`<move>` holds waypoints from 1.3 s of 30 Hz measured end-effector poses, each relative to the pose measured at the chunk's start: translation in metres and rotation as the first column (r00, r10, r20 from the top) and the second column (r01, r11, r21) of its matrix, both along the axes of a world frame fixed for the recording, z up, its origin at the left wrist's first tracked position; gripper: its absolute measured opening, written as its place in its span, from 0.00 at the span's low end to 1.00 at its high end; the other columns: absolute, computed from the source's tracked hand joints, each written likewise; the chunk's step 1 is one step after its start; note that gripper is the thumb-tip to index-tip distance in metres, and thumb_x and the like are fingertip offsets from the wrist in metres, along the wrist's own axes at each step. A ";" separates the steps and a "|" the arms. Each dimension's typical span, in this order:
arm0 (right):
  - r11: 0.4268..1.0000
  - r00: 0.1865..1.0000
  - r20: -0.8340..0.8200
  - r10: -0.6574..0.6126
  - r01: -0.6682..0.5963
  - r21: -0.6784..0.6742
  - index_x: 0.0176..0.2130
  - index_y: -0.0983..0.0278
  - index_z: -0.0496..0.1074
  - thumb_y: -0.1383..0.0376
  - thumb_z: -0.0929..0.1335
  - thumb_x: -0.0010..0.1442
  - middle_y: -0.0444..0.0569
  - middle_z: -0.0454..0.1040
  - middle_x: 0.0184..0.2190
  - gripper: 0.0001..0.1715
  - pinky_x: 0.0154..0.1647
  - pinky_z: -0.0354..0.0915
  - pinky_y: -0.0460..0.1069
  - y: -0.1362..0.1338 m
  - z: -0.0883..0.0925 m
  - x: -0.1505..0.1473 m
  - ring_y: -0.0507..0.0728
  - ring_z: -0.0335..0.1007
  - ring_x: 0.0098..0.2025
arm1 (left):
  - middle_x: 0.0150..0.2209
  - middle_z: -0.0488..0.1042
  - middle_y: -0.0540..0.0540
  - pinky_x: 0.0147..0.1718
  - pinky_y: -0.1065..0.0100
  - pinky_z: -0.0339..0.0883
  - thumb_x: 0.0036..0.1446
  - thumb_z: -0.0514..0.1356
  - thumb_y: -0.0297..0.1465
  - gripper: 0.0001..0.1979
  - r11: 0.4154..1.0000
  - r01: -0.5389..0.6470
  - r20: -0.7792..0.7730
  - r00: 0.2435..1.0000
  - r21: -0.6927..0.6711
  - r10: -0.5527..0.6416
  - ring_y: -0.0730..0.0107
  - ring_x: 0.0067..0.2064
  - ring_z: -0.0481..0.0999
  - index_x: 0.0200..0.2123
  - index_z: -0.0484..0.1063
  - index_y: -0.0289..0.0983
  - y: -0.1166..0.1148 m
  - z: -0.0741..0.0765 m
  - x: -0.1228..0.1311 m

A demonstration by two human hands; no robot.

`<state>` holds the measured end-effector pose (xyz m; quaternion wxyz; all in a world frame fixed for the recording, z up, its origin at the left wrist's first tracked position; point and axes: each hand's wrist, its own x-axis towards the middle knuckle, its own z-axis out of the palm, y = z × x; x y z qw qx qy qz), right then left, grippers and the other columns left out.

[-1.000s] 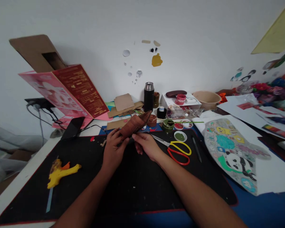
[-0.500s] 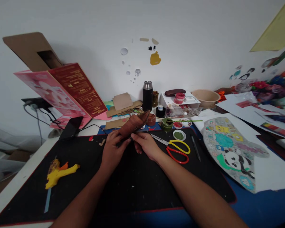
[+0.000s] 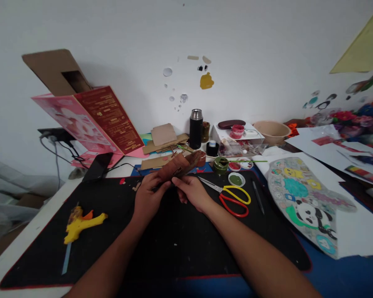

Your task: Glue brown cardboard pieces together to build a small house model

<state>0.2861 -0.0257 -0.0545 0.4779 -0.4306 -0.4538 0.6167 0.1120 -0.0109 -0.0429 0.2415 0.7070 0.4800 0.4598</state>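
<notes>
A brown, roughly tube-shaped craft piece (image 3: 173, 166) with a ragged far end is held above the black mat (image 3: 186, 240). My left hand (image 3: 149, 192) is closed around its near left end, thumb along the underside. Against its lower right side, my right hand (image 3: 192, 191) has thumb and fingers pinched; the exact spot they grip is partly hidden. Scissors with one yellow and one red handle (image 3: 236, 200) lie just right of my right hand. Behind the piece stands a jar of brown paint (image 3: 201, 158).
A yellow glue gun (image 3: 83, 223) lies on the mat's left. Toward the back are a black flask (image 3: 196, 129), a green paint jar (image 3: 220, 165), its lid (image 3: 236, 179) and cardboard pieces (image 3: 164, 134). A black pen (image 3: 257, 196) and a painted panda board (image 3: 301, 207) lie right.
The brown piece has tipped slightly lower and turned a little in my hands. Both hands keep their hold. The whole view has shifted slightly.
</notes>
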 end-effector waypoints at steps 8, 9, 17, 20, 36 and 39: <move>1.000 1.000 -0.014 -0.023 0.022 -0.018 0.25 0.62 0.66 0.34 0.73 0.52 0.38 0.65 0.14 0.35 0.13 0.52 0.43 0.000 0.001 -0.001 0.48 0.59 0.14 | 0.44 0.83 0.44 0.54 0.55 0.72 0.57 0.65 0.45 0.13 1.000 -0.003 0.010 1.000 -0.001 0.003 0.55 0.50 0.79 0.31 0.82 0.42 0.005 0.001 0.002; 1.000 1.000 -0.010 -0.010 0.010 -0.015 0.25 0.62 0.66 0.34 0.73 0.52 0.38 0.66 0.15 0.35 0.13 0.52 0.44 0.000 0.001 0.000 0.48 0.60 0.14 | 0.45 0.83 0.44 0.54 0.55 0.72 0.57 0.66 0.45 0.13 1.000 -0.007 0.021 1.000 -0.008 0.007 0.55 0.50 0.79 0.31 0.82 0.42 0.005 0.002 0.000; 0.998 0.996 0.091 0.000 -0.005 0.055 0.40 0.64 0.76 0.38 0.71 0.58 0.36 0.66 0.15 0.32 0.14 0.52 0.44 -0.005 0.007 0.000 0.50 0.59 0.14 | 0.40 0.83 0.45 0.50 0.58 0.73 0.54 0.67 0.46 0.15 0.984 -0.138 0.084 0.985 -0.116 0.148 0.56 0.44 0.80 0.32 0.81 0.40 0.018 0.017 -0.030; 0.995 0.993 0.106 -0.048 0.039 0.090 0.41 0.64 0.77 0.39 0.71 0.59 0.37 0.65 0.15 0.31 0.15 0.54 0.45 -0.005 0.010 0.001 0.50 0.60 0.15 | 0.41 0.83 0.44 0.51 0.56 0.72 0.54 0.67 0.47 0.17 0.984 -0.121 0.032 0.992 -0.132 0.126 0.55 0.45 0.80 0.34 0.82 0.39 0.023 0.021 -0.042; 0.911 0.920 -0.059 -0.387 0.391 0.127 0.37 0.62 0.75 0.39 0.71 0.60 0.36 0.59 0.15 0.29 0.14 0.49 0.45 0.004 0.018 0.021 0.49 0.54 0.15 | 0.43 0.84 0.42 0.57 0.51 0.73 0.53 0.68 0.55 0.21 0.964 0.217 -0.057 0.972 -0.153 -0.228 0.50 0.47 0.81 0.36 0.85 0.45 0.033 0.039 -0.077; 0.902 0.917 -0.015 -0.398 0.394 0.178 0.37 0.62 0.74 0.40 0.71 0.61 0.36 0.59 0.15 0.28 0.16 0.50 0.45 0.002 0.019 0.021 0.49 0.55 0.15 | 0.44 0.83 0.42 0.55 0.51 0.73 0.54 0.67 0.55 0.20 0.977 0.193 -0.124 0.971 -0.091 -0.203 0.50 0.47 0.80 0.34 0.85 0.45 0.035 0.036 -0.078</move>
